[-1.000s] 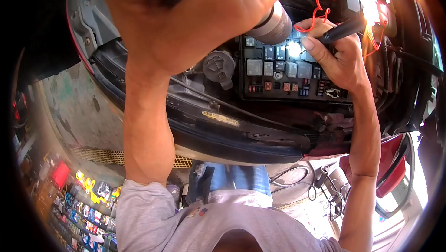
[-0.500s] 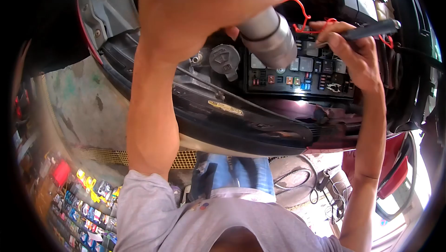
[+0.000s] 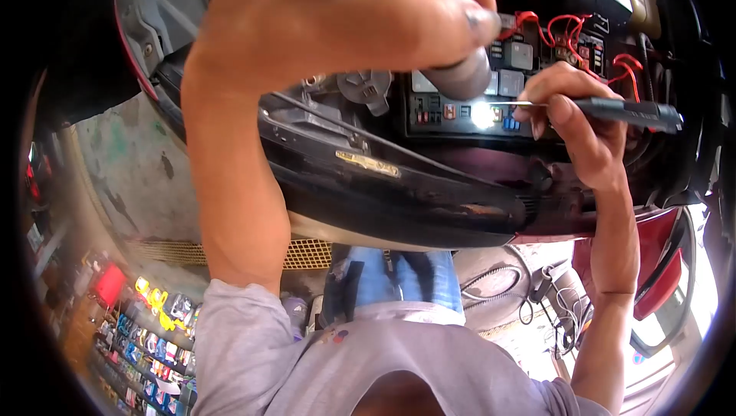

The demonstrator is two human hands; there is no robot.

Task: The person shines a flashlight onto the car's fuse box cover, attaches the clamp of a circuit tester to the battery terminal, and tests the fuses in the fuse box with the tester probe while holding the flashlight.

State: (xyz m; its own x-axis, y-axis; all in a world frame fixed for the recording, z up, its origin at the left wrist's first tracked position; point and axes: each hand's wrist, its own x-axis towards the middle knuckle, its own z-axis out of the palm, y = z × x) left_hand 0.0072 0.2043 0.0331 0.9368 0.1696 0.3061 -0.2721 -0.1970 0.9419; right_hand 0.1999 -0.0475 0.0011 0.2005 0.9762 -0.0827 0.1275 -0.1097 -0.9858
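My left hand [image 3: 337, 29] is wrapped round a grey cylindrical flashlight [image 3: 464, 78], held over the fuse box [image 3: 429, 126]. A bright spot from it falls on the fuses near the box's front edge. My right hand [image 3: 575, 113] grips a probe with a dark handle [image 3: 632, 113], its thin metal tip pointing left across the lit fuses. Whether the tip touches a fuse cannot be made out. Red wires [image 3: 567, 29] run behind my right hand, over the rear part of the box.
A washer reservoir cap [image 3: 364, 88] sits left of the fuse box. The car's front edge [image 3: 383, 201] curves between me and the engine bay. A red mirror or door part [image 3: 661, 289], coiled cables [image 3: 494, 282] and racks of small goods [image 3: 146, 347] lie farther off.
The flashlight and its bright spot have moved toward the front fuses. My right hand has come down and nearer me, and the probe now lies almost level, pointing left.
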